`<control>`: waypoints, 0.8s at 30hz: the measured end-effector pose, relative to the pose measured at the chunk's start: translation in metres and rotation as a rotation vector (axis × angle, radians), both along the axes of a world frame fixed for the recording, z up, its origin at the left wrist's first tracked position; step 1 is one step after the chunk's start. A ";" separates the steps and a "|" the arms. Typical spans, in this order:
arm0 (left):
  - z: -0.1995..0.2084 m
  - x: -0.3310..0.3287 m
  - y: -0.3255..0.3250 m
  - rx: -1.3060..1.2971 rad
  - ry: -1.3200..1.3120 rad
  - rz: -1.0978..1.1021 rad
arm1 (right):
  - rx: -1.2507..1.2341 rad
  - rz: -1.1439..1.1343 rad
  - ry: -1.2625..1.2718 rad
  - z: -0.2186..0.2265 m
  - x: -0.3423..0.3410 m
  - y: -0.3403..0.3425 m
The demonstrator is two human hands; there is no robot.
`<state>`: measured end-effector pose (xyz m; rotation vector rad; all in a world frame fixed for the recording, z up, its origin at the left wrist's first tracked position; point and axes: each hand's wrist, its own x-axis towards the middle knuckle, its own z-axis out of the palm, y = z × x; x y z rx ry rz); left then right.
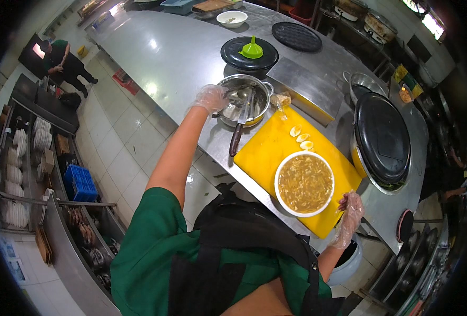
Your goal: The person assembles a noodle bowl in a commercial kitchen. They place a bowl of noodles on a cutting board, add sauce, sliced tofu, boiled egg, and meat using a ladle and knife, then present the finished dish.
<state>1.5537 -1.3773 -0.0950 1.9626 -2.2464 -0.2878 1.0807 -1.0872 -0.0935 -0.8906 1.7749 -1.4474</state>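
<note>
My left hand (210, 99), in a clear plastic glove, reaches over a steel pot (267, 108). Its fingers close on a metal utensil whose kind is hard to make out. A knife (237, 131) with a dark handle leans across the pot's near rim. Beside the yellow cutting board (254, 142), my gloved right hand (351, 216) is curled; whether anything is in it is hidden. A white bowl (305, 184) of brownish soup with shreds stands on the board. Just beyond it lie several egg wedges (303, 138).
Behind the pot, a green funnel (252, 48) sits on a black lid (232, 54). A steel box (302, 87) borders the board, and a large black-lidded pot (383, 138) stands at right. Across the aisle are a person (59, 63) and shelves with stacked plates (15, 189).
</note>
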 end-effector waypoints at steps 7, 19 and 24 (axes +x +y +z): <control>-0.012 0.007 -0.006 -0.031 -0.129 0.146 | -0.008 -0.028 -0.014 -0.009 -0.009 0.011; 0.008 -0.015 0.002 -0.148 -0.196 -0.022 | -0.055 0.072 -0.013 0.000 0.008 -0.002; 0.029 -0.010 0.020 -0.324 -0.365 -0.086 | -0.029 0.057 0.038 0.015 0.017 -0.011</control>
